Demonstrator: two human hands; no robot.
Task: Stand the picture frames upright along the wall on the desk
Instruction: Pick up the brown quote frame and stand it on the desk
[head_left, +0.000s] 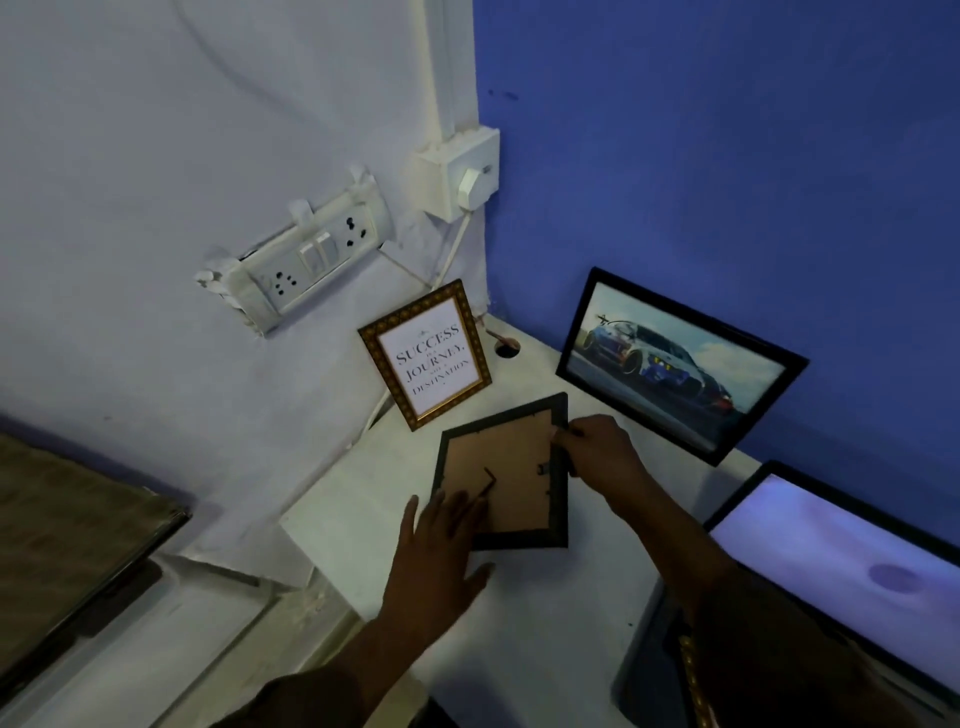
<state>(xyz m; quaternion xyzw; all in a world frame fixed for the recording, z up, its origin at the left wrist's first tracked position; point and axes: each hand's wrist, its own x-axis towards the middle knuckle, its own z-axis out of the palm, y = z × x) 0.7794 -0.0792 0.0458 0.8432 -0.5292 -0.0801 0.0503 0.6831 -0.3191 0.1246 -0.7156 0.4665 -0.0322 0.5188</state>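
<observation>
A dark frame (501, 470) lies face down on the white table (550, 623), its brown backing and small folding stand showing, its long axis running from about 7 o'clock to 1 o'clock toward the corner where the walls meet. The right hand (597, 441) pinches the frame's right edge near the top corner, fingers closed on the rim. The left hand (441, 540) lies open and flat, fingers spread, over the lower left corner by the stand, gripping nothing firmly. Two frames already stand: a gold-bordered quote frame (428, 356) against the pale wall at 11 o'clock from the hands, and a car picture (675, 364) against the blue wall at 1 o'clock. The gap between them lies straight ahead at 12 o'clock, so the coming move seems to be lifting the far edge, swinging the stand out and turning the face forward; the right hand is nearer that edge.
</observation>
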